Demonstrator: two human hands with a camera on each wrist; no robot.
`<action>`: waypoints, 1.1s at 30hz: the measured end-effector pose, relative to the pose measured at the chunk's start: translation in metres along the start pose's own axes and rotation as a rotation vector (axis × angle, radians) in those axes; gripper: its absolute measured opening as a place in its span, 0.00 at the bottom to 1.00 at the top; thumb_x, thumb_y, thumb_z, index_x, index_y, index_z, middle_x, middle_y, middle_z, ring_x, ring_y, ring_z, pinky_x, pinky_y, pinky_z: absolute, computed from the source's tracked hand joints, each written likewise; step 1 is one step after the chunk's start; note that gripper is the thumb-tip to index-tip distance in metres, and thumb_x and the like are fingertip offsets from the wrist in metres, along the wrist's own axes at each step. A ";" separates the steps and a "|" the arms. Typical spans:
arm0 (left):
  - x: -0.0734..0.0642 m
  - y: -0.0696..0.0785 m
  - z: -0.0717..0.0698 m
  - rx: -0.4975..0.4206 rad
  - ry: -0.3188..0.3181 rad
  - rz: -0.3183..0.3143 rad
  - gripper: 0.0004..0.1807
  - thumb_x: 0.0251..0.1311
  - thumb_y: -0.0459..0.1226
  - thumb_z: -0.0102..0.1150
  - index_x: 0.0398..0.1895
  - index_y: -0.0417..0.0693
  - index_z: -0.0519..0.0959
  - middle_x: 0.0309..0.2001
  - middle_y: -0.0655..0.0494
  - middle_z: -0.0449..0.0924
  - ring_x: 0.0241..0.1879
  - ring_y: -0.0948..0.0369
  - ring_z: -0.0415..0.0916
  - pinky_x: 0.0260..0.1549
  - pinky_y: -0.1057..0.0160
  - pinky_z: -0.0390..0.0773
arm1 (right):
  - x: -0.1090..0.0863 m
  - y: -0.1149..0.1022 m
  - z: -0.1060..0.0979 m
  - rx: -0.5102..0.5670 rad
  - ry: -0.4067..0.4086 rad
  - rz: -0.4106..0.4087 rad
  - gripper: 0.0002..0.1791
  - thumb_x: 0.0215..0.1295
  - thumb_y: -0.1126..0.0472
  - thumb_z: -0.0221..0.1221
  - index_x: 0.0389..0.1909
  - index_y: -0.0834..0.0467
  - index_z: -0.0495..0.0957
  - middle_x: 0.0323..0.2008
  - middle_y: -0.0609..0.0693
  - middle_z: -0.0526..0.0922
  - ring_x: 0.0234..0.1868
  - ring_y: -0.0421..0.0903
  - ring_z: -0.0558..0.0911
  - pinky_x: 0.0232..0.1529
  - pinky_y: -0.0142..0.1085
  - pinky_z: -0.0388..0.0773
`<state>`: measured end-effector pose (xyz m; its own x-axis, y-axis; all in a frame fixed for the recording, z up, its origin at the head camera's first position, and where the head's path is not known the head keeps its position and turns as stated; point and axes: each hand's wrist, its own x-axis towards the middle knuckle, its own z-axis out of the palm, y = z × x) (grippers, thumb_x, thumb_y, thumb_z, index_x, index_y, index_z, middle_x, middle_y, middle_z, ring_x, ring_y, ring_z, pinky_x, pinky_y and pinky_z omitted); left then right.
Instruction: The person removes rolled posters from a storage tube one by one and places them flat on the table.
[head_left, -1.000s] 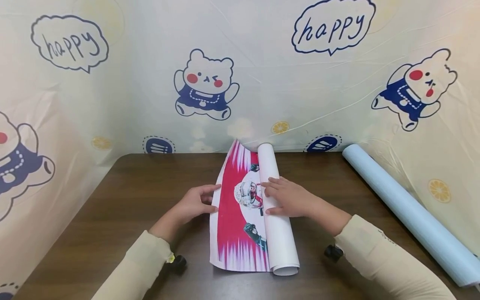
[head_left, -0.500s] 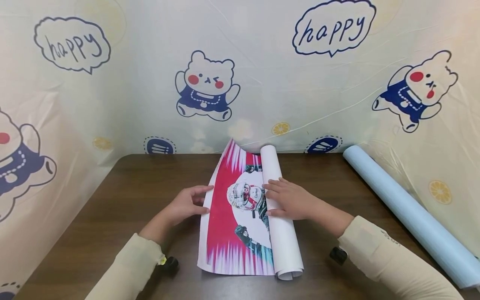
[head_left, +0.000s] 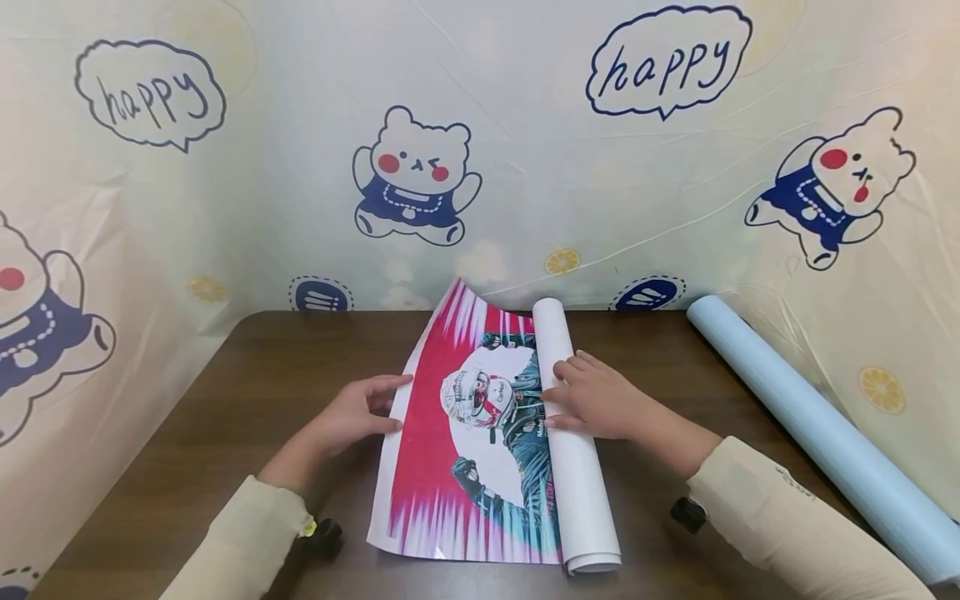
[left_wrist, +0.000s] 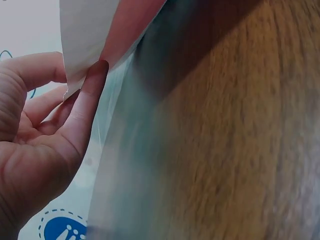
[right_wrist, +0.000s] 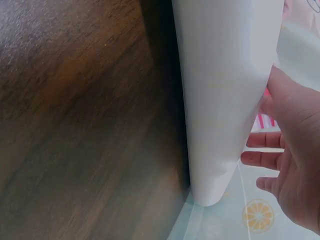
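Note:
A poster [head_left: 427, 417] with a red ground and a helmeted driver lies partly unrolled on the table, its rest wound into a white roll [head_left: 588, 483] on the right. My left hand [head_left: 352, 415] holds the poster's left border, and the left wrist view has the paper edge [left_wrist: 87, 35] between its thumb and fingers. On top of the roll rests my right hand [head_left: 596, 400], fingertips reaching to its left side. In the right wrist view, the fingers of the right hand [right_wrist: 295, 145] are fairly straight beside the roll [right_wrist: 225, 100].
A long pale-blue roll [head_left: 817, 433] lies slanted along the table's right side. The brown wooden table [head_left: 225, 433] meets a curtain [head_left: 525, 208] printed with bears at its back edge. Both wrists wear small black cameras.
The left hand has drawn the poster's border leftward while the right hand and the roll have shifted right. More of the driver's picture shows now.

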<state>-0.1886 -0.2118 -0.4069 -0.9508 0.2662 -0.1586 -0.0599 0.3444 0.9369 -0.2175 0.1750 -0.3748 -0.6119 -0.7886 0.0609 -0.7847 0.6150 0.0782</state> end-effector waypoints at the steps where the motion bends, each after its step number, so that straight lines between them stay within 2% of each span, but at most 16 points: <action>1: -0.001 0.000 -0.001 0.000 0.001 -0.001 0.43 0.49 0.37 0.75 0.70 0.47 0.66 0.52 0.43 0.77 0.42 0.51 0.82 0.39 0.50 0.83 | 0.000 0.001 -0.001 0.005 -0.003 0.011 0.27 0.64 0.39 0.59 0.55 0.53 0.81 0.53 0.56 0.76 0.56 0.54 0.73 0.67 0.55 0.60; 6: -0.005 -0.001 -0.006 -0.001 0.006 -0.007 0.43 0.49 0.37 0.75 0.71 0.47 0.65 0.53 0.43 0.76 0.43 0.51 0.82 0.39 0.51 0.83 | -0.003 0.003 -0.002 0.010 -0.010 0.025 0.26 0.65 0.45 0.60 0.55 0.60 0.78 0.60 0.58 0.76 0.64 0.56 0.71 0.68 0.53 0.58; 13: -0.012 -0.003 -0.015 -0.011 0.002 0.000 0.45 0.50 0.36 0.74 0.72 0.46 0.63 0.54 0.40 0.75 0.44 0.50 0.82 0.39 0.50 0.83 | -0.011 0.008 -0.001 -0.010 0.031 -0.018 0.18 0.62 0.53 0.65 0.52 0.52 0.82 0.51 0.55 0.80 0.51 0.53 0.76 0.57 0.47 0.74; 16: -0.014 -0.004 -0.019 -0.007 -0.001 0.007 0.45 0.50 0.36 0.74 0.72 0.46 0.63 0.55 0.40 0.75 0.44 0.49 0.82 0.39 0.50 0.83 | -0.014 0.009 -0.002 -0.005 0.016 -0.005 0.21 0.63 0.50 0.64 0.53 0.55 0.81 0.52 0.56 0.80 0.52 0.54 0.76 0.59 0.48 0.72; 20: -0.017 -0.007 -0.023 -0.001 0.002 0.001 0.45 0.50 0.36 0.74 0.72 0.46 0.62 0.55 0.39 0.74 0.45 0.49 0.81 0.39 0.50 0.83 | -0.018 0.012 -0.005 0.020 -0.032 0.037 0.27 0.62 0.47 0.64 0.55 0.60 0.78 0.55 0.57 0.79 0.58 0.56 0.75 0.65 0.53 0.65; 23: -0.019 -0.009 -0.026 0.000 0.009 -0.009 0.46 0.50 0.36 0.74 0.73 0.46 0.62 0.56 0.40 0.74 0.45 0.49 0.81 0.39 0.50 0.83 | -0.022 0.014 -0.006 0.011 -0.037 0.039 0.24 0.61 0.49 0.65 0.55 0.57 0.79 0.55 0.57 0.79 0.56 0.55 0.76 0.62 0.51 0.70; 27: -0.020 -0.010 -0.029 0.024 0.005 -0.016 0.46 0.50 0.37 0.74 0.73 0.46 0.61 0.56 0.40 0.74 0.45 0.49 0.82 0.39 0.50 0.83 | -0.029 0.017 -0.006 0.014 -0.033 0.057 0.18 0.61 0.55 0.65 0.51 0.54 0.83 0.52 0.57 0.79 0.49 0.53 0.76 0.52 0.45 0.77; 33: -0.019 -0.012 -0.031 0.058 0.000 -0.039 0.47 0.48 0.38 0.76 0.72 0.46 0.62 0.54 0.41 0.76 0.43 0.51 0.83 0.38 0.51 0.83 | -0.037 0.018 -0.008 0.073 -0.039 0.098 0.15 0.56 0.65 0.68 0.46 0.58 0.83 0.51 0.56 0.80 0.51 0.53 0.77 0.53 0.45 0.78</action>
<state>-0.1797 -0.2490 -0.4055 -0.9480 0.2517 -0.1946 -0.0790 0.4064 0.9103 -0.2078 0.2151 -0.3678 -0.6883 -0.7250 0.0256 -0.7252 0.6885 0.0006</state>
